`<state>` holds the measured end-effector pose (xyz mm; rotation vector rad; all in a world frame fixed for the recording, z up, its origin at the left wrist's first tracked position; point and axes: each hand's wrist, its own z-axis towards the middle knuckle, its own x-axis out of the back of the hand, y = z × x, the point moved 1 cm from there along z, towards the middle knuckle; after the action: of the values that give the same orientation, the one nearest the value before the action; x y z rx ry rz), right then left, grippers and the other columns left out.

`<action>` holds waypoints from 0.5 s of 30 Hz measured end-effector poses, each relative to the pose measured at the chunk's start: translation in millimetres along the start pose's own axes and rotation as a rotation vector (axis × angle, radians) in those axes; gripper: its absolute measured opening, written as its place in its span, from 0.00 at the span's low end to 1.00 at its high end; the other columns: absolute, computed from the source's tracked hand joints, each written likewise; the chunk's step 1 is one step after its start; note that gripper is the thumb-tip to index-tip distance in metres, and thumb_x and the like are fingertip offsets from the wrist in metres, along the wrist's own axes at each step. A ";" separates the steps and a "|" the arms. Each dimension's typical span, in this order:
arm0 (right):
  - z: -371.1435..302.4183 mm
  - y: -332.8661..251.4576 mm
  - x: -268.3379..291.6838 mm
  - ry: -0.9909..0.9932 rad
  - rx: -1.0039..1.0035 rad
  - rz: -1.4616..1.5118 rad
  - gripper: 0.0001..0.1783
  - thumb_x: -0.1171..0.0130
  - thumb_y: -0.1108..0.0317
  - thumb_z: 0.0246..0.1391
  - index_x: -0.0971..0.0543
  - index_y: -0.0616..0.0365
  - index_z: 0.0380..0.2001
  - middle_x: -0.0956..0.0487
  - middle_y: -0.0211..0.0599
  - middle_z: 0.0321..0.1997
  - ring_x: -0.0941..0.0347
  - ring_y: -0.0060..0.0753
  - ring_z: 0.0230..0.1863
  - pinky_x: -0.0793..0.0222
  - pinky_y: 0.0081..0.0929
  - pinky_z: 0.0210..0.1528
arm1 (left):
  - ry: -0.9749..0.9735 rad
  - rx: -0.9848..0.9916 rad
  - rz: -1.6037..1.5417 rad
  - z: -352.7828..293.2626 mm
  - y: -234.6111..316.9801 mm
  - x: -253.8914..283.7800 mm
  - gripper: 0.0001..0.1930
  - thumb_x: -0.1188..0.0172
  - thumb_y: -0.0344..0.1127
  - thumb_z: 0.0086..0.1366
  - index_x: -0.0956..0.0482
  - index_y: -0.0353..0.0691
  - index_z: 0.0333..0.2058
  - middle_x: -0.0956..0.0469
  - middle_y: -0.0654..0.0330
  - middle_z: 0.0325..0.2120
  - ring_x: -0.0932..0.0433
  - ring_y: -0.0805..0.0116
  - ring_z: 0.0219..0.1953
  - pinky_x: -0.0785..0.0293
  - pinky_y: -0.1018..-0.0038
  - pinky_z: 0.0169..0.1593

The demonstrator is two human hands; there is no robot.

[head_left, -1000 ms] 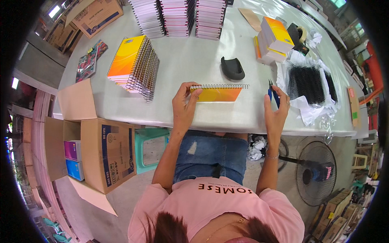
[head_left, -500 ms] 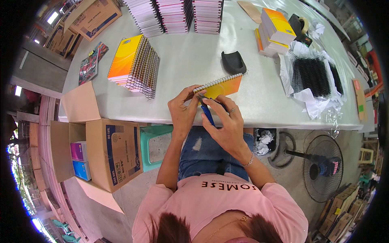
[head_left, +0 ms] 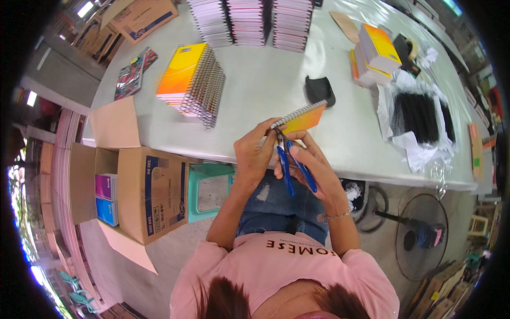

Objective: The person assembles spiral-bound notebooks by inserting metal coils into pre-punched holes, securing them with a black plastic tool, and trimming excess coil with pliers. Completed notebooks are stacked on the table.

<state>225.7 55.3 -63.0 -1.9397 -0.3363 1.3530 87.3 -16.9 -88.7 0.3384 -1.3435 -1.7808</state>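
Observation:
A spiral notebook (head_left: 304, 121) with a yellow-orange cover slants over the table's near edge, its wire coil along the upper side. My left hand (head_left: 255, 151) pinches the notebook at the coil's near-left end. Blue-handled pliers (head_left: 287, 173) sit in my right hand (head_left: 319, 167), handles spread apart. The jaws of the pliers meet the coil's end beside my left fingertips; whether they grip the wire I cannot tell. Just beyond the notebook lies a black curved holder (head_left: 320, 91). A pile of yellow-orange spiral notebooks (head_left: 186, 72) stands to the left.
Tall notebook stacks (head_left: 247, 24) rise at the back of the table (head_left: 265, 80). At right are yellow-covered books (head_left: 378, 48) and black coils (head_left: 417, 118) on white paper. An open carton (head_left: 159, 196) with books and a green stool (head_left: 199, 196) stand left; a fan (head_left: 422, 236), right.
The pliers' handles have swung wider apart and point more toward me. My right hand has turned and drawn back slightly. The whole view has shifted, so the table appears further right and lower.

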 end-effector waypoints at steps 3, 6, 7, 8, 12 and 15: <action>0.8 -13.1 29.1 0.130 0.137 -0.508 0.18 0.36 0.67 0.59 0.26 0.61 0.50 0.24 0.36 0.42 0.25 0.24 0.42 0.28 0.23 0.47 | 0.019 0.059 0.023 6.6 13.9 7.3 0.13 0.36 0.25 0.64 0.16 0.37 0.47 0.15 0.58 0.31 0.20 0.79 0.31 0.25 0.79 0.35; -0.4 -48.1 71.9 0.395 0.344 -1.121 0.17 0.36 0.71 0.55 0.23 0.58 0.49 0.24 0.37 0.43 0.26 0.29 0.42 0.29 0.28 0.47 | 0.135 0.143 0.002 24.0 32.5 40.2 0.12 0.35 0.26 0.64 0.16 0.38 0.47 0.17 0.65 0.28 0.28 0.83 0.29 0.30 0.82 0.32; 0.9 -59.8 87.5 0.466 0.474 -1.294 0.17 0.36 0.72 0.53 0.23 0.58 0.48 0.24 0.40 0.44 0.26 0.34 0.43 0.30 0.31 0.48 | 0.186 0.094 -0.034 34.9 37.3 51.7 0.13 0.35 0.27 0.64 0.16 0.37 0.47 0.19 0.67 0.28 0.30 0.84 0.29 0.31 0.83 0.32; 1.5 -69.1 103.1 0.539 0.610 -1.464 0.17 0.37 0.73 0.52 0.22 0.58 0.47 0.24 0.42 0.44 0.25 0.39 0.43 0.30 0.35 0.49 | 0.236 0.044 -0.070 48.4 42.2 64.6 0.13 0.35 0.27 0.64 0.16 0.36 0.47 0.20 0.69 0.27 0.32 0.85 0.28 0.33 0.83 0.31; 7.2 -82.7 149.7 0.751 0.681 -1.631 0.15 0.40 0.73 0.53 0.21 0.58 0.45 0.24 0.48 0.46 0.28 0.49 0.49 0.34 0.41 0.54 | 0.397 -0.105 -0.056 101.7 60.5 122.7 0.11 0.36 0.30 0.67 0.19 0.29 0.44 0.18 0.63 0.31 0.26 0.83 0.32 0.28 0.83 0.35; 10.8 -76.0 154.0 0.732 0.733 -1.681 0.12 0.41 0.71 0.55 0.21 0.58 0.43 0.24 0.47 0.48 0.30 0.51 0.52 0.40 0.44 0.58 | 0.435 -0.138 -0.151 131.7 37.0 156.9 0.11 0.36 0.32 0.68 0.21 0.29 0.43 0.18 0.59 0.33 0.23 0.81 0.34 0.25 0.82 0.37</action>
<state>293.7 202.7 -119.9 -0.7837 -0.6987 -0.3457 -75.3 -51.8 36.6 0.7210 -0.9031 -1.7801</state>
